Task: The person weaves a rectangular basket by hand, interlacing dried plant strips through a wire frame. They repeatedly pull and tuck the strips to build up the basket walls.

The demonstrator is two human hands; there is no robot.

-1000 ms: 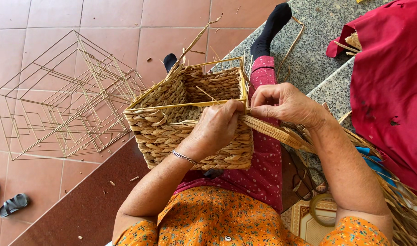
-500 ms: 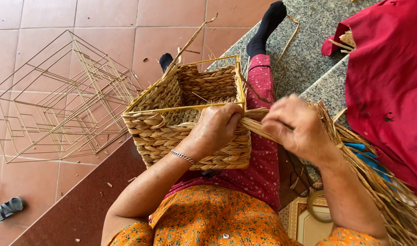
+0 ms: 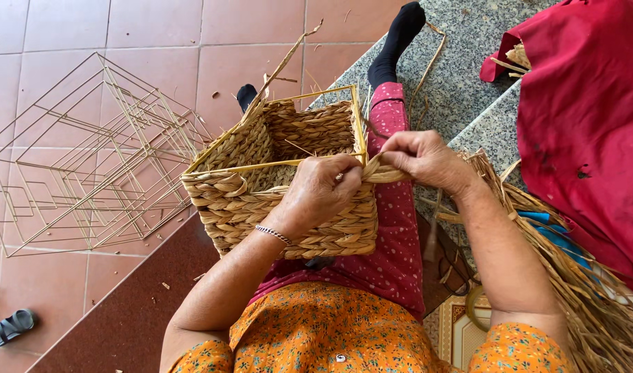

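From the head view, your left hand [image 3: 321, 193] is curled over the front rim of the woven basket [image 3: 282, 179] sitting mid-frame on your lap, pinning a straw strand [image 3: 385, 171]. Your right hand [image 3: 423, 157] pinches that same strand just right of it. Wire frames [image 3: 88, 159] are stacked at the left.

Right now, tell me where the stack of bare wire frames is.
In the head view, the stack of wire frames lies on the tiled floor at the left, just beyond the woven basket on the person's lap, with a dark sandal nearer the bottom-left corner.
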